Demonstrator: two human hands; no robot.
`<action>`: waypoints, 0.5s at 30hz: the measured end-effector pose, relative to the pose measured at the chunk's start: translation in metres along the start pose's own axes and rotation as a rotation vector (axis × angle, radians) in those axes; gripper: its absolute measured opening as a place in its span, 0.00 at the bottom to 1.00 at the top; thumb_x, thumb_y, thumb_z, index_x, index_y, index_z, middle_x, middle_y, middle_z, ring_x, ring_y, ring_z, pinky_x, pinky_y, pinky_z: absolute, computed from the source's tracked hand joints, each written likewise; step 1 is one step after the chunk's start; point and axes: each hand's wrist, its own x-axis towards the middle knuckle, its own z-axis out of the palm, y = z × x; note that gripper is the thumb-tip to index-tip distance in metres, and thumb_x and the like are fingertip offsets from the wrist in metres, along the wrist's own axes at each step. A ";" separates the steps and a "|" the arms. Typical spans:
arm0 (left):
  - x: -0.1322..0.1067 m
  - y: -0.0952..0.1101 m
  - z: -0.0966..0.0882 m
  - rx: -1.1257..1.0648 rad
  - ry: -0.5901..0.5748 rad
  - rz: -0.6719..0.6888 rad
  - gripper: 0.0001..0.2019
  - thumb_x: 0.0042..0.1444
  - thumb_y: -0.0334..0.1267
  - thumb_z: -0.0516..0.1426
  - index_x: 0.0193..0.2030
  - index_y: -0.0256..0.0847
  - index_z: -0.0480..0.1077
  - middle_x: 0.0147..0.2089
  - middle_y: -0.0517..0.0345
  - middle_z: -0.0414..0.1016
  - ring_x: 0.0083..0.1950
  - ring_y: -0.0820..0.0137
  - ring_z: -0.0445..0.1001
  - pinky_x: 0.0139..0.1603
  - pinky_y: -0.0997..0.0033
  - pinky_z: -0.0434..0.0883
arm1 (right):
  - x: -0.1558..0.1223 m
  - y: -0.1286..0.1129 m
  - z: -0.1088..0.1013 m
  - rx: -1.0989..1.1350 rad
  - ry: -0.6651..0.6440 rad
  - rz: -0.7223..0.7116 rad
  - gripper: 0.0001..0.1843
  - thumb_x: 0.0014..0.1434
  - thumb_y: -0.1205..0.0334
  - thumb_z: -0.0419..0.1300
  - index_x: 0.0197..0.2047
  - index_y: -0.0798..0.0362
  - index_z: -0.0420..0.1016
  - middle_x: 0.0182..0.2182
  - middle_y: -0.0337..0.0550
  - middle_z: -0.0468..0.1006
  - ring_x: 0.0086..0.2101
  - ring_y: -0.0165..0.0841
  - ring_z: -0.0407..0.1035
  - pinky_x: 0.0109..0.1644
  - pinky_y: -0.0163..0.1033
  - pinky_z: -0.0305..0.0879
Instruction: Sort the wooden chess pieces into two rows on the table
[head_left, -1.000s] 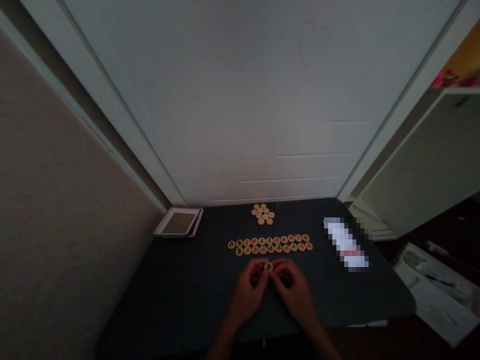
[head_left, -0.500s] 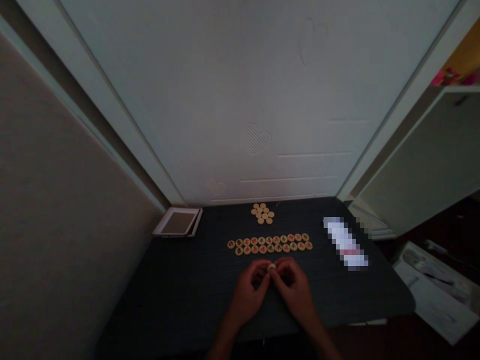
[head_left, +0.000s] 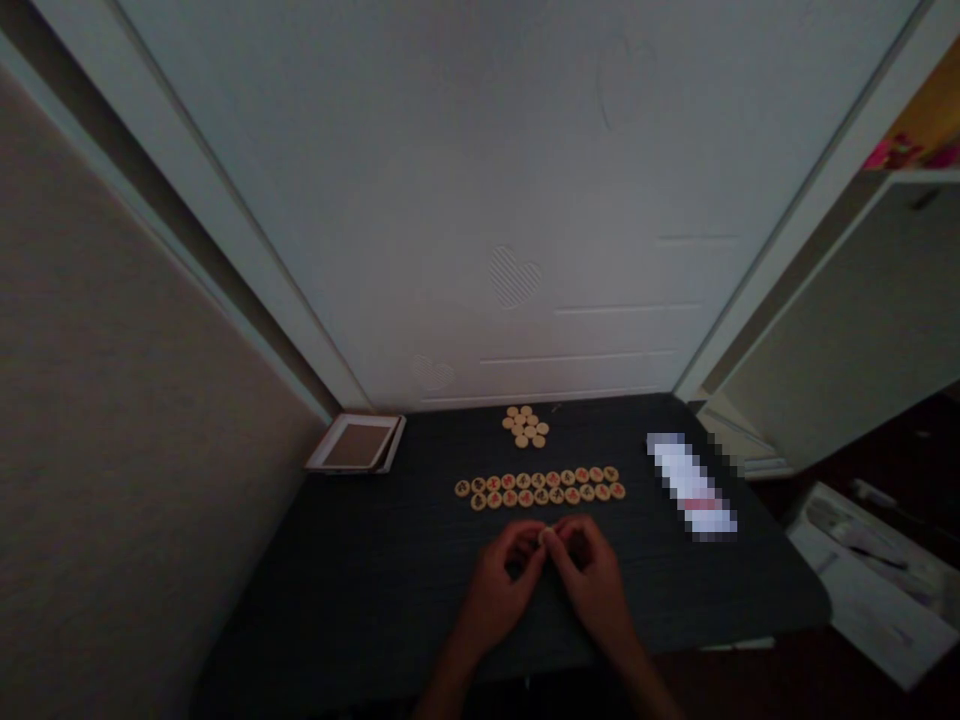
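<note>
- The dark surface (head_left: 360,580) ends at the back against a white panel (head_left: 450,200); its front edge passes under the forearms, and its front right corner is rounded.
- Wide room for moving lies on the left of the hands, and some more on the right, before the blurred white item (head_left: 691,487) near the right edge.
- Ahead of the hands, the room is narrow: two rows of marked round pieces (head_left: 541,496) lie just beyond the fingertips.
- Farther back, near the panel, is a group of plain-topped round pieces (head_left: 530,432); a shallow box (head_left: 358,445) sits at the back left corner.
- The small pale piece (head_left: 547,536) is between the two hands, at their fingertips, mostly covered.
- The left hand (head_left: 501,578) pinches this piece from its left side, with fingers curled.
- The right hand (head_left: 592,572) grasps the same piece, thumb toward the viewer.
</note>
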 end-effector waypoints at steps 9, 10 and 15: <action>0.001 -0.001 0.001 -0.015 0.004 0.005 0.12 0.62 0.42 0.59 0.51 0.44 0.74 0.45 0.54 0.82 0.43 0.65 0.80 0.46 0.66 0.76 | -0.001 -0.005 0.002 0.018 -0.020 -0.029 0.10 0.64 0.53 0.62 0.42 0.50 0.72 0.38 0.46 0.79 0.38 0.38 0.76 0.43 0.41 0.73; 0.001 -0.001 0.001 -0.014 0.003 0.004 0.12 0.62 0.42 0.59 0.51 0.44 0.74 0.45 0.54 0.82 0.44 0.65 0.80 0.46 0.66 0.76 | -0.001 -0.005 0.001 0.011 -0.023 -0.035 0.10 0.64 0.53 0.62 0.43 0.50 0.72 0.39 0.46 0.79 0.39 0.38 0.76 0.44 0.41 0.73; 0.001 0.000 0.000 -0.024 -0.005 -0.003 0.12 0.62 0.42 0.59 0.51 0.45 0.74 0.45 0.53 0.82 0.44 0.64 0.80 0.47 0.65 0.76 | -0.001 -0.004 0.000 -0.026 -0.031 -0.077 0.08 0.65 0.56 0.60 0.44 0.49 0.72 0.41 0.45 0.78 0.41 0.38 0.75 0.47 0.42 0.72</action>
